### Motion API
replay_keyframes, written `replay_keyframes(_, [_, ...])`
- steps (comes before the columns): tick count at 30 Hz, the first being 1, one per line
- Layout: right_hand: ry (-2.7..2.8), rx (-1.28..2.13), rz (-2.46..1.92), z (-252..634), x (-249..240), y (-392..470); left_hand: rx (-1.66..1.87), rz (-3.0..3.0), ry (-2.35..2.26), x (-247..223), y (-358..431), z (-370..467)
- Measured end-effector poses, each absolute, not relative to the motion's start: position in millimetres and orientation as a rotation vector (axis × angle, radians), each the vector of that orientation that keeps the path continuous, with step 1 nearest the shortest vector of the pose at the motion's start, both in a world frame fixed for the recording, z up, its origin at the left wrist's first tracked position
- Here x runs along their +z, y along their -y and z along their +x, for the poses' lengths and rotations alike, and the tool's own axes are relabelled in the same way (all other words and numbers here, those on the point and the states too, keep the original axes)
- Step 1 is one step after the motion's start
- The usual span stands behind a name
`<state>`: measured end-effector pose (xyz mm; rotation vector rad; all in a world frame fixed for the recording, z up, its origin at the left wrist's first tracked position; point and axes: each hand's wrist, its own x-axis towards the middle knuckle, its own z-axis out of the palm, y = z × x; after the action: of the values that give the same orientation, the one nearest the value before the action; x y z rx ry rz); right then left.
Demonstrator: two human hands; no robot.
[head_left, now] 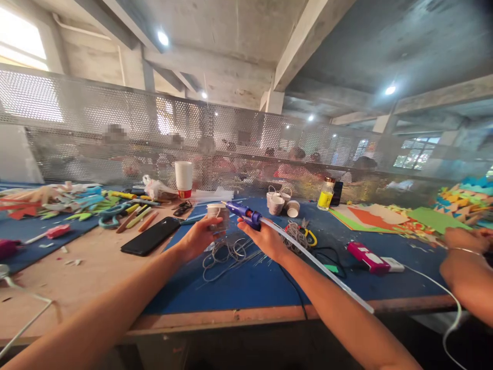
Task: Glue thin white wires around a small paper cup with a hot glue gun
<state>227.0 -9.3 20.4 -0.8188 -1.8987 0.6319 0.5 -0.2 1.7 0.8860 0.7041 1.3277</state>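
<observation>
My left hand (201,237) is closed around a small paper cup (217,211) that seems wrapped in grey cord. In my right hand (267,240) is a blue hot glue gun (243,210), its nozzle pointing left at the cup's rim. A long clear glue stick (319,264) sticks out of the gun's back, over my right forearm. Below the hands, loops of grey cord (221,259) lie on the blue mat (246,293). Whether the nozzle touches the cup I cannot tell.
Several small cups (276,203) stand behind, near a cord bundle (295,234) and yellow-handled pliers (309,236). A black phone (151,236), scissors (111,215) and stacked paper cups (184,179) are left. Rightward lie a magenta box-like device (367,257), coloured paper (375,218) and another person's hands (464,257).
</observation>
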Motion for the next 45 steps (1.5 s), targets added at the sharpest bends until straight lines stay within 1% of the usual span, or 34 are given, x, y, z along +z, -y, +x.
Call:
replay_keyframes(7, [1.932,0.555,-0.849,231,18,8,1.323,0.945,-0.731,1,0,1])
replay_keyframes(18, [1.912,0.584,-0.837,232,14,7,1.261,1.006,-0.696,2,2,3])
replay_keyframes(24, [1.915,0.597,-0.838,230,19,11,1.288,1.033,-0.769,8,6,7])
replay_keyframes(45, [1.917,0.577,-0.889,230,24,16,1.305,0.894,-0.744,9,5,3])
